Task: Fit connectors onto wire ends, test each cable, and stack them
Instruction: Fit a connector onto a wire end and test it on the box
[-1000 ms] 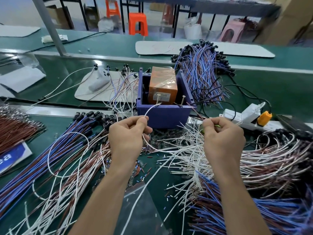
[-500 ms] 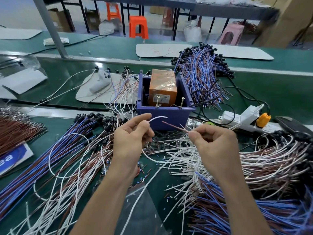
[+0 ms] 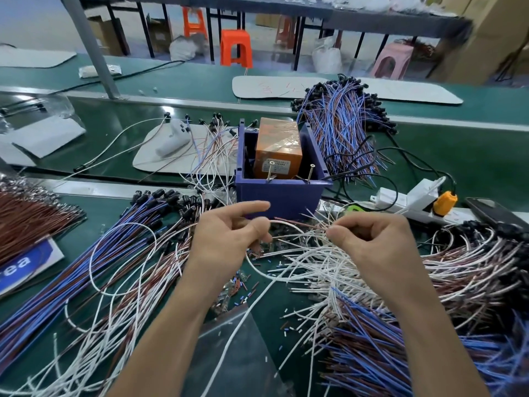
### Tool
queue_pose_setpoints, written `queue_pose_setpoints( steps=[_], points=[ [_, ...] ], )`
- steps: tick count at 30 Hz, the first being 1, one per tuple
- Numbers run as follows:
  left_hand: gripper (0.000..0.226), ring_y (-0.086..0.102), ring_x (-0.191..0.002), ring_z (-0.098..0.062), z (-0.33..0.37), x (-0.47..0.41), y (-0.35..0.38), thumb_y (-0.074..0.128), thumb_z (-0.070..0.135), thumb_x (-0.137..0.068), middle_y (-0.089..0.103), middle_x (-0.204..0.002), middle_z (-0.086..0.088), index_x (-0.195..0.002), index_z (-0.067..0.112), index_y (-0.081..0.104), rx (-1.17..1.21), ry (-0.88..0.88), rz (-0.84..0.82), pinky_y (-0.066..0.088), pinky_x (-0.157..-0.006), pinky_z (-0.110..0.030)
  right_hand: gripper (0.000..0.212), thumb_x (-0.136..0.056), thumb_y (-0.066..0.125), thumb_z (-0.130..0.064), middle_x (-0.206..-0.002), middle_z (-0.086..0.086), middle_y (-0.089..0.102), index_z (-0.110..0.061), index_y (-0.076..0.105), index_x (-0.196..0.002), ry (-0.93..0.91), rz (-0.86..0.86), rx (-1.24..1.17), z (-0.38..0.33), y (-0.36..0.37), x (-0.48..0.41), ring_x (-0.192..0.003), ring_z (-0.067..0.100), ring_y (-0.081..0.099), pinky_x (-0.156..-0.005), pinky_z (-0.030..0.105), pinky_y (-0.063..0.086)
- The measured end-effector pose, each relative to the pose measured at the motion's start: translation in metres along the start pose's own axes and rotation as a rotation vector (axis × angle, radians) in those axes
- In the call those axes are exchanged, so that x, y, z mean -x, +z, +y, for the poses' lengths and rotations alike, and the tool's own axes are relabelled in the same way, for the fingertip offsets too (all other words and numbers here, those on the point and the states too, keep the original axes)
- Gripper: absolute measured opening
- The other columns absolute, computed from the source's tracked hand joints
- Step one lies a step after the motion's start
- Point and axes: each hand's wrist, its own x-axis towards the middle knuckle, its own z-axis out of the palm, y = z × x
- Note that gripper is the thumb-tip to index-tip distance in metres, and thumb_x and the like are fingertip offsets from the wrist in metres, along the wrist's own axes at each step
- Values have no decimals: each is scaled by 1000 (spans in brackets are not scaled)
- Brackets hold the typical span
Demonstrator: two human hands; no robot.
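Your hands have closed in: right hand (image 3: 372, 245) pinches a thin brown wire (image 3: 297, 224), left hand (image 3: 226, 239) pinches a thin white wire (image 3: 252, 306), ends meeting.

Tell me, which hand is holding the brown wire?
The right hand: it pinches the thin brown wire at its fingertips. The left hand holds a white wire instead.
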Motion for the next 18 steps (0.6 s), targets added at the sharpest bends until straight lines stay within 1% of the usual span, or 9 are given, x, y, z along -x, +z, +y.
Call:
queue_pose_setpoints(
  steps=[2,4,7,9,11,12,13,16,18],
  points=[
    [25,64,-58,-16,1,1,3,75,4,-90,76,-71,-10,-90,27,84,-42,35,-103,56,-60,-22,18,-85,80,-17,-58,0,67,-28,78,-72,-8,-27,14,-1,2,-1,-49,6,51,-48,21,43],
    [23,64,-59,-19,-1,0,5,75,4,-90,76,-70,-10,-86,24,84,-54,47,-115,58,-61,-26,18,-85,80,-18,-57,1,66,-29,78,-72,-15,-46,14,-3,5,0,-48,8,49,-48,24,42],
    [25,62,-56,-15,-6,-3,5,76,7,-90,76,-69,-7,-80,28,83,-56,1,97,56,-58,-26,18,-86,80,-19,-61,4,68,-32,78,-74,-2,-3,17,-1,5,0,-53,27,56,-50,39,47],
    [19,63,-57,-11,-11,-6,-1,76,12,-91,76,-69,-3,-81,27,83,-46,-21,297,55,-61,-28,18,-86,80,-19,-62,2,70,-33,78,-75,33,104,-1,2,1,-2,-54,27,57,-52,42,50],
    [14,68,-64,-11,-13,-9,-5,76,20,-93,77,-71,3,-102,30,79,-134,-16,313,58,-70,-32,15,-86,80,-21,-60,0,70,-30,77,-74,64,173,25,5,-2,-6,-50,15,55,-52,40,49],
    [26,70,-65,-12,-14,-10,-4,75,22,-94,77,-72,6,-117,32,71,-194,-22,289,58,-70,-30,15,-86,79,-23,-59,-1,70,-27,77,-72,77,201,56,6,-2,-9,-49,13,55,-50,39,49],
    [32,72,-64,-12,-14,-10,-1,73,22,-95,77,-72,6,-123,34,64,-188,-24,291,57,-64,-27,17,-87,78,-25,-58,-3,69,-25,75,-70,86,233,86,6,0,-11,-48,13,55,-50,38,48],
    [6,73,-59,-15,-9,-13,10,68,16,-99,77,-71,0,-104,14,68,18,-19,411,54,-56,-22,24,-90,74,-26,-54,-8,67,-22,70,-66,95,322,153,4,7,-20,-42,13,53,-48,32,46],
    [7,71,-58,-16,-8,-15,16,65,14,-100,77,-71,-4,-94,12,68,129,-33,459,54,-57,-23,28,-92,72,-24,-53,-10,65,-21,67,-64,105,360,174,4,11,-26,-39,9,49,-43,27,40]
  ],
)
